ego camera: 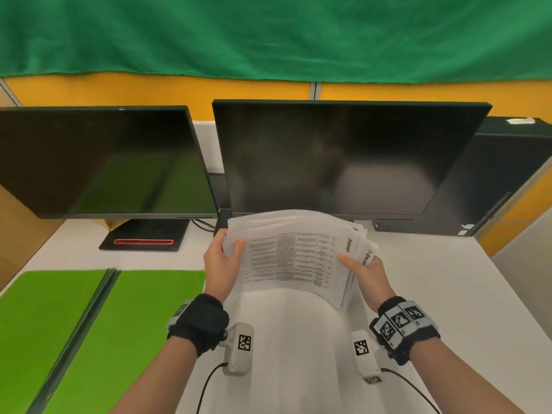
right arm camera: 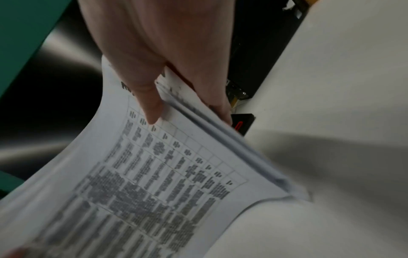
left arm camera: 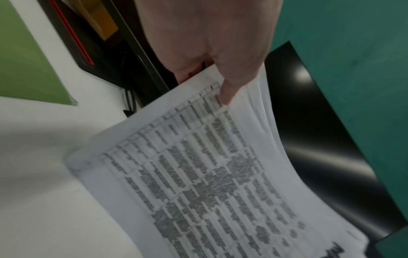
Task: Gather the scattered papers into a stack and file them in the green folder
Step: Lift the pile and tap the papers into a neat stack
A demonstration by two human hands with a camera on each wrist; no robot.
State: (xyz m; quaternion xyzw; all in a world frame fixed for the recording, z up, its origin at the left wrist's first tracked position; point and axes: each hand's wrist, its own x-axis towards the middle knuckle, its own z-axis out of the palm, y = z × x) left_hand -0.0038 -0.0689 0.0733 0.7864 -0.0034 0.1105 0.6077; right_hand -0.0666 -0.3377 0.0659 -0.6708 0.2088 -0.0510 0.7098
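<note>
My left hand (ego camera: 221, 265) and right hand (ego camera: 368, 277) pinch the stack of papers (ego camera: 294, 258) by its sides above the counter (ego camera: 418, 279); the green folder (ego camera: 89, 324) lies open at left.

Your forearms are bare, no sleeves. Left wrist (ego camera: 198, 322): black fabric band; white camera pod (ego camera: 240, 348) at its 4 o'clock with a square black-and-white tag and a black cable. Right wrist (ego camera: 404, 325): black band carrying white plates with three tags; white tagged pod (ego camera: 365, 355) at its 8 o'clock, black cable.
</note>
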